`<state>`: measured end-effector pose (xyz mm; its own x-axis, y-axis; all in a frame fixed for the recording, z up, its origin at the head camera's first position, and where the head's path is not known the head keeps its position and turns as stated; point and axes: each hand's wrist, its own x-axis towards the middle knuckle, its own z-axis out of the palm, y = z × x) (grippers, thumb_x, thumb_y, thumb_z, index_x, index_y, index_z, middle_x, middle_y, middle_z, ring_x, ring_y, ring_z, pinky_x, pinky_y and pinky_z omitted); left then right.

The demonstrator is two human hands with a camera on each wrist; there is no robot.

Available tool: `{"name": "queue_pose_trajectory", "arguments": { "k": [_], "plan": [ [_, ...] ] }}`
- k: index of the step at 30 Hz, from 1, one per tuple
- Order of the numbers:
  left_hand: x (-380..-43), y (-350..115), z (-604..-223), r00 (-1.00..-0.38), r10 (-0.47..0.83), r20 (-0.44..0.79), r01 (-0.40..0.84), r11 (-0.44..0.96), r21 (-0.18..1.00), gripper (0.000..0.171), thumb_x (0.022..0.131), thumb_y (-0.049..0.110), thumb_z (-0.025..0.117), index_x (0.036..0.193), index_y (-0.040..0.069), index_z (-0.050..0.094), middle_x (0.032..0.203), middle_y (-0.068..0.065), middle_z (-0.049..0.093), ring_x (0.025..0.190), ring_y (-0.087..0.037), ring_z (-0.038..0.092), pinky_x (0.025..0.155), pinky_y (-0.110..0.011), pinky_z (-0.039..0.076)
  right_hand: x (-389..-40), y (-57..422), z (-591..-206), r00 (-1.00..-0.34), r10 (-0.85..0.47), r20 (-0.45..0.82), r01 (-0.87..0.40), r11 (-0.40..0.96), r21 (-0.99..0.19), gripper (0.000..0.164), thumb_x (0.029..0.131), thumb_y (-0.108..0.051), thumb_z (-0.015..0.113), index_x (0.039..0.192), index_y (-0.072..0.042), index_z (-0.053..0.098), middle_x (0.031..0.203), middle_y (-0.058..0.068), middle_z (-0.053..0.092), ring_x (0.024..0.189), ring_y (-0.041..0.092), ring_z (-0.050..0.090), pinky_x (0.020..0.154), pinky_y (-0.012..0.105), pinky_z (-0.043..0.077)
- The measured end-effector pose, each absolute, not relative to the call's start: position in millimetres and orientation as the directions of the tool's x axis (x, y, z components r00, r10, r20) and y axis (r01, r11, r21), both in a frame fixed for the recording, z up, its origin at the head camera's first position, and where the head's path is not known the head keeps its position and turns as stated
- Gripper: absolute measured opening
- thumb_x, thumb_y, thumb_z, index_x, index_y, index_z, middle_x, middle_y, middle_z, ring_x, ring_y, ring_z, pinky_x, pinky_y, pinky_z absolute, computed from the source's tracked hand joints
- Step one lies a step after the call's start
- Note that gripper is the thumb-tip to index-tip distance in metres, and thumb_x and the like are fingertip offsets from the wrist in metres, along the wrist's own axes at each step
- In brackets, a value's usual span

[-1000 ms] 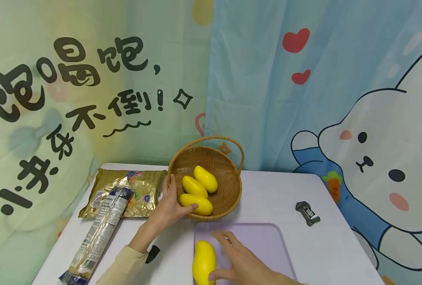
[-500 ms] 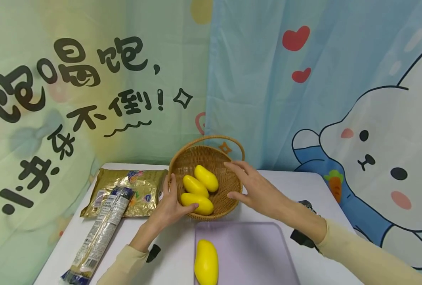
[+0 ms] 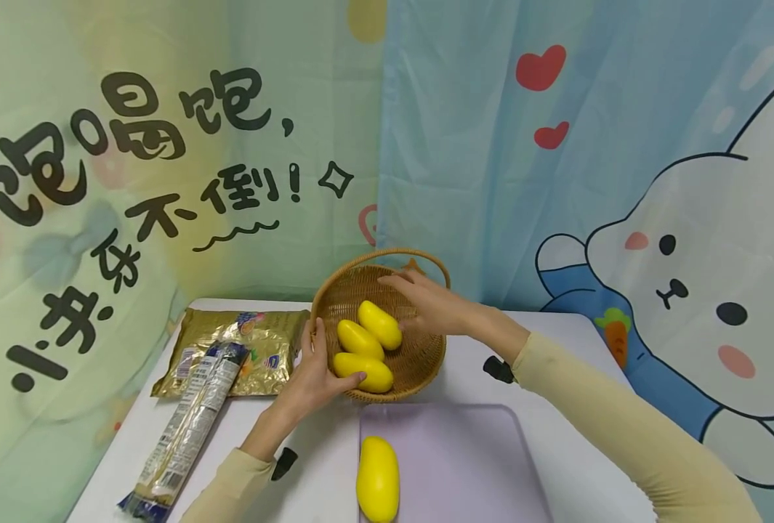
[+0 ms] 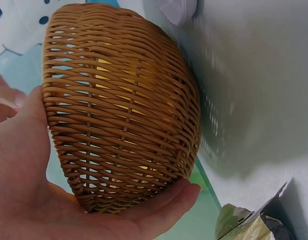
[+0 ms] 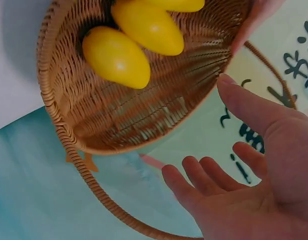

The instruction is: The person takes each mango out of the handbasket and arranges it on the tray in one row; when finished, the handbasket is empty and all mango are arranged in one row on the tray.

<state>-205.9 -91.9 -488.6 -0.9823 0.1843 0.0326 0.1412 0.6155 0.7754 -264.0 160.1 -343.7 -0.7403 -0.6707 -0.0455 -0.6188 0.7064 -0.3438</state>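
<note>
A brown wicker basket (image 3: 422, 363) tilts toward me at the back of the table, with three yellow mangoes (image 3: 360, 340) inside. My left hand (image 3: 308, 381) grips its left side, the thumb over the rim and fingers round the outside; the left wrist view shows the woven wall (image 4: 118, 110) against that hand. Over the basket's right part reaches my right hand (image 3: 435, 305), fingers spread and holding nothing. In the right wrist view, its fingers (image 5: 194, 180) are apart from the mangoes (image 5: 116, 57). Another mango (image 3: 378, 479) lies on a pale purple tray (image 3: 472, 457).
Left of the basket lies a gold foil packet (image 3: 262, 363), with a long silver-and-blue packet (image 3: 187, 428) leaning across it. A printed curtain (image 3: 452, 145) hangs right behind the white table (image 3: 321, 465).
My right hand has left the mango on the tray and moved up and away over the basket. The left hand keeps its hold on the basket.
</note>
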Motion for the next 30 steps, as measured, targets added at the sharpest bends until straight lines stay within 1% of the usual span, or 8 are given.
{"name": "queue_pose_trajectory", "arguments": {
  "k": [4, 10, 14, 17, 20, 24, 26, 30],
  "plan": [
    [-205, -91, -488, -0.982, 0.184, 0.035, 0.143, 0.618, 0.773, 0.129, 0.082, 0.052, 0.081, 0.163, 0.006, -0.009, 0.167, -0.022, -0.018, 0.106, -0.044, 0.067, 0.070, -0.038, 0.057, -277, 153, -353, -0.758, -0.645, -0.096, -0.589, 0.740, -0.326, 0.078, 0.094, -0.016, 0.074, 0.159, -0.012, 0.031, 0.161, 0.023, 0.030, 0.144, 0.037, 0.041, 0.110, 0.051, 0.044],
    [-203, -92, -487, -0.982, 0.187, 0.028, 0.139, 0.615, 0.776, 0.128, 0.083, 0.051, 0.081, 0.163, 0.007, -0.009, 0.167, -0.020, -0.019, 0.101, -0.040, 0.069, 0.071, -0.037, 0.057, -291, 140, -371, -0.779, -0.593, -0.204, -0.522, 0.794, -0.312, 0.082, 0.095, -0.011, 0.071, 0.162, -0.015, 0.024, 0.163, 0.023, 0.024, 0.144, 0.037, 0.041, 0.105, 0.048, 0.048],
    [-203, -93, -487, -0.982, 0.188, 0.031, 0.142, 0.614, 0.776, 0.128, 0.083, 0.051, 0.081, 0.163, 0.007, -0.009, 0.167, -0.020, -0.020, 0.097, -0.037, 0.069, 0.070, -0.037, 0.057, -299, 135, -380, -0.791, -0.537, -0.293, -0.458, 0.838, -0.297, 0.086, 0.095, -0.012, 0.072, 0.163, -0.021, 0.020, 0.164, 0.021, 0.023, 0.130, 0.031, 0.054, 0.098, 0.045, 0.052],
    [-204, -94, -487, -0.981, 0.189, 0.039, 0.150, 0.620, 0.770, 0.128, 0.083, 0.052, 0.081, 0.163, 0.006, -0.008, 0.168, -0.020, -0.019, 0.094, -0.035, 0.070, 0.069, -0.035, 0.056, -305, 132, -387, -0.791, -0.509, -0.339, -0.422, 0.855, -0.300, 0.085, 0.096, -0.012, 0.071, 0.163, -0.022, 0.019, 0.163, 0.020, 0.024, 0.118, 0.026, 0.060, 0.093, 0.042, 0.053],
    [-204, -94, -488, -0.981, 0.191, 0.043, 0.155, 0.623, 0.766, 0.128, 0.083, 0.052, 0.080, 0.163, 0.007, -0.009, 0.167, -0.020, -0.019, 0.089, -0.032, 0.070, 0.066, -0.032, 0.055, -311, 129, -393, -0.792, -0.492, -0.362, -0.395, 0.864, -0.311, 0.085, 0.096, -0.010, 0.070, 0.163, -0.022, 0.019, 0.163, 0.020, 0.025, 0.120, 0.027, 0.058, 0.093, 0.043, 0.053],
    [-204, -93, -490, -0.980, 0.192, 0.052, 0.163, 0.622, 0.766, 0.128, 0.083, 0.052, 0.080, 0.162, 0.007, -0.010, 0.167, -0.020, -0.019, 0.088, -0.031, 0.070, 0.065, -0.030, 0.055, -316, 127, -404, -0.794, -0.465, -0.391, -0.363, 0.879, -0.310, 0.088, 0.095, -0.010, 0.071, 0.164, -0.024, 0.019, 0.165, 0.019, 0.021, 0.136, 0.033, 0.048, 0.101, 0.049, 0.049],
    [-203, -93, -490, -0.980, 0.192, 0.060, 0.168, 0.619, 0.767, 0.128, 0.083, 0.052, 0.081, 0.163, 0.006, -0.009, 0.167, -0.021, -0.019, 0.092, -0.032, 0.070, 0.068, -0.031, 0.056, -317, 126, -409, -0.792, -0.453, -0.409, -0.348, 0.886, -0.307, 0.090, 0.094, -0.010, 0.072, 0.164, -0.025, 0.018, 0.167, 0.019, 0.018, 0.142, 0.034, 0.043, 0.103, 0.051, 0.047],
    [-202, -93, -491, -0.977, 0.198, 0.077, 0.185, 0.613, 0.768, 0.127, 0.083, 0.050, 0.081, 0.162, 0.005, -0.008, 0.167, -0.021, -0.019, 0.097, -0.035, 0.070, 0.070, -0.032, 0.057, -319, 122, -419, -0.793, -0.428, -0.434, -0.326, 0.900, -0.291, 0.095, 0.092, -0.012, 0.075, 0.164, -0.026, 0.014, 0.167, 0.020, 0.017, 0.138, 0.036, 0.046, 0.099, 0.050, 0.049]
  ]
}}
